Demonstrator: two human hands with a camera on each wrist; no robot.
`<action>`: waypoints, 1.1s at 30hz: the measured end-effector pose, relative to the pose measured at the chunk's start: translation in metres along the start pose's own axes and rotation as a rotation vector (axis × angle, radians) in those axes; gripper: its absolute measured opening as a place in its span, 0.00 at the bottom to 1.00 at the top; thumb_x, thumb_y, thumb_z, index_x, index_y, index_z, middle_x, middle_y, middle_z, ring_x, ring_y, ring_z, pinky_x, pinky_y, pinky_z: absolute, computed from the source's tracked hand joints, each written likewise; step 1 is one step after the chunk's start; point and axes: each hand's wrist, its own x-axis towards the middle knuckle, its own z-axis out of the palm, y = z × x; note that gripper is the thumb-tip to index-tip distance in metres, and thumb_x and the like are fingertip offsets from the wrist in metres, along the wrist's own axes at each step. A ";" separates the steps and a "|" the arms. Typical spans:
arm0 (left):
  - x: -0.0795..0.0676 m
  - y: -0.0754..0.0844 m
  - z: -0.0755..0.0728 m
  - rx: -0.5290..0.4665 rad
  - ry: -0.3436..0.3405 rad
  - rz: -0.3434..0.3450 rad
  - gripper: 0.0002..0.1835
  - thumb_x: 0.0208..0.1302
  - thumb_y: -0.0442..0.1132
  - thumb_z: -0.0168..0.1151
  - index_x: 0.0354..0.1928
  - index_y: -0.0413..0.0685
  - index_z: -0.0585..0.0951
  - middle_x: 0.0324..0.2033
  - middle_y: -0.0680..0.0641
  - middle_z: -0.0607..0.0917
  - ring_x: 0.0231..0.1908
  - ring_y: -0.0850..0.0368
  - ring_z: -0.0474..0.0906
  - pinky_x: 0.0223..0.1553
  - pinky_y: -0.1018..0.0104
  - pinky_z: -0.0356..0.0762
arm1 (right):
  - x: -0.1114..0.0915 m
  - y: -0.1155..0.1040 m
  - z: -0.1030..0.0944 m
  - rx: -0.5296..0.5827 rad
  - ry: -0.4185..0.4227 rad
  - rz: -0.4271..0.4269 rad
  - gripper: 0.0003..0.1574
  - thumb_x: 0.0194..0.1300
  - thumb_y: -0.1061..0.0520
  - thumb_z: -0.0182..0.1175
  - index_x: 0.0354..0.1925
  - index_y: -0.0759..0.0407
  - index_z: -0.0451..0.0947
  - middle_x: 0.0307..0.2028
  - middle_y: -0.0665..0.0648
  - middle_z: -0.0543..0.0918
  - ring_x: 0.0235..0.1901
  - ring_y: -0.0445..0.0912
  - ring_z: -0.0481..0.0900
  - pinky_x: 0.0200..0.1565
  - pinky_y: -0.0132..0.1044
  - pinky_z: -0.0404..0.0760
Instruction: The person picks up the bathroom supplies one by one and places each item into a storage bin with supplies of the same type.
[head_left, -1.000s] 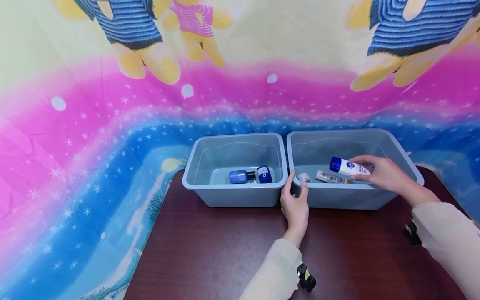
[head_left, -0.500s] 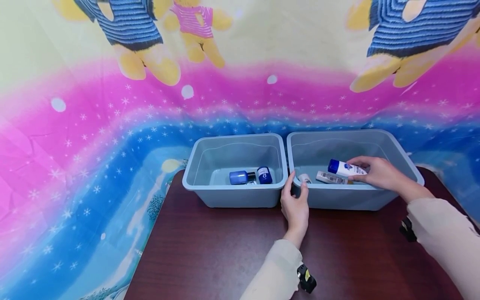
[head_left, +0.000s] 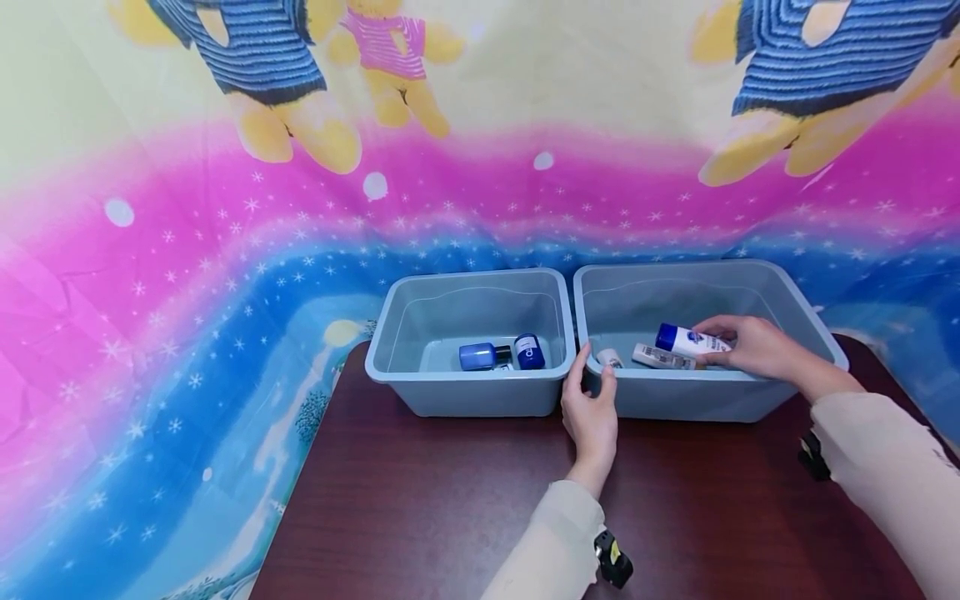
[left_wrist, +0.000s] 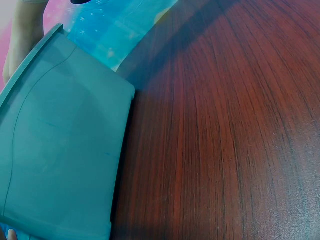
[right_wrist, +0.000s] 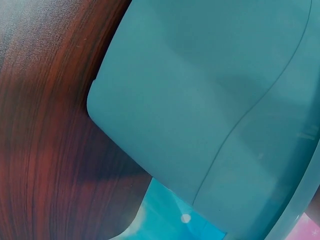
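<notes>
In the head view, my right hand holds a small white plastic bottle with a blue cap inside the right grey bin. It lies tilted between thumb and fingers, cap pointing left. Below it in that bin are a pale tube with printing and a small white item, partly hidden by the front rim. My left hand touches the front left corner of the same bin, thumb and index finger extended and spread around the corner. Both wrist views mostly show a bin's outer wall.
The left grey bin stands close beside the right one. Inside are a blue bottle with a black cap, a dark blue container with a white top and another partly hidden item. Both bins rest on a dark wooden table before a patterned cloth.
My right hand has lowered the white bottle slightly and moved a little left, deeper into the right bin. The left hand has stayed at the bin's corner.
</notes>
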 end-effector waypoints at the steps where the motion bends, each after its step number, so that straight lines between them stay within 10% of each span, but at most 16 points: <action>1: 0.000 0.000 0.000 0.000 -0.001 0.000 0.22 0.66 0.50 0.65 0.59 0.83 0.78 0.59 0.61 0.79 0.57 0.60 0.75 0.54 0.54 0.75 | 0.000 0.000 0.000 0.007 -0.002 0.001 0.32 0.61 0.52 0.70 0.59 0.66 0.76 0.51 0.71 0.80 0.44 0.58 0.77 0.42 0.51 0.79; 33: 0.001 -0.001 -0.006 -0.044 -0.079 0.005 0.22 0.68 0.51 0.63 0.62 0.79 0.77 0.61 0.62 0.77 0.58 0.61 0.73 0.50 0.57 0.74 | -0.017 -0.014 -0.007 0.065 0.130 0.036 0.25 0.76 0.48 0.52 0.63 0.61 0.74 0.51 0.69 0.80 0.45 0.60 0.77 0.26 0.41 0.75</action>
